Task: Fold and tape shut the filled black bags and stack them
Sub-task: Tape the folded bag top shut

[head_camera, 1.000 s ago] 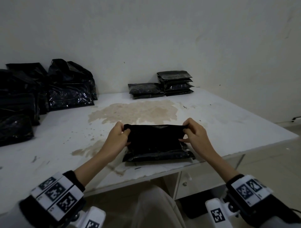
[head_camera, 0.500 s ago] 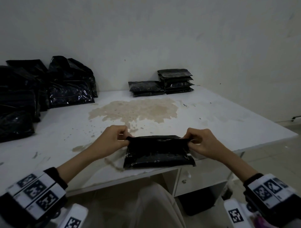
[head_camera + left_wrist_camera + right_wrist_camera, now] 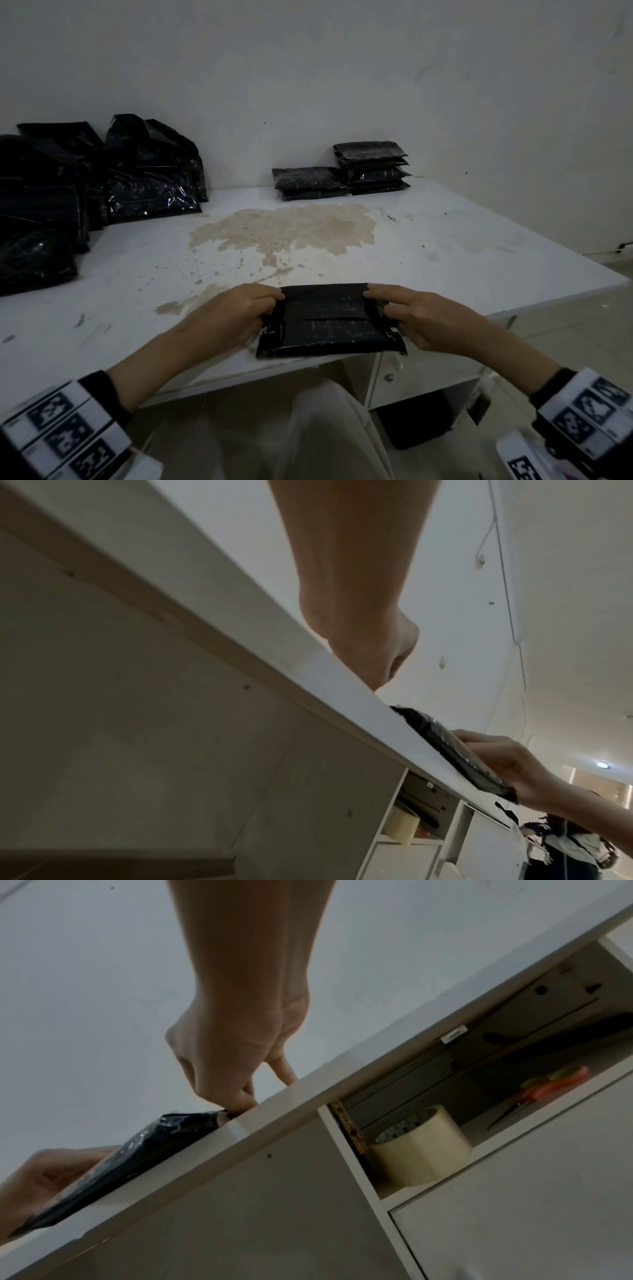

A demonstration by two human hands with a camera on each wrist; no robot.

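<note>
A filled black bag (image 3: 329,322) lies flat at the near edge of the white table (image 3: 479,267), its top flap folded over onto its body. My left hand (image 3: 270,303) pinches the left end of the fold with curled fingers. My right hand (image 3: 376,301) pinches the right end, index finger lying along the top edge. From below, the left wrist view shows the bag (image 3: 452,753) overhanging the table edge, and the right wrist view shows my right hand (image 3: 236,1102) gripping the corner of the bag (image 3: 137,1153).
Two stacks of flat, closed black bags (image 3: 371,168) stand at the back by the wall. A heap of loose filled black bags (image 3: 102,178) fills the back left. A tape roll (image 3: 421,1148) and scissors (image 3: 548,1088) lie in an open compartment under the tabletop.
Both hands have brought the raised flap down towards me and laid it flat on the bag. They now sit lower, at the ends of the fold.
</note>
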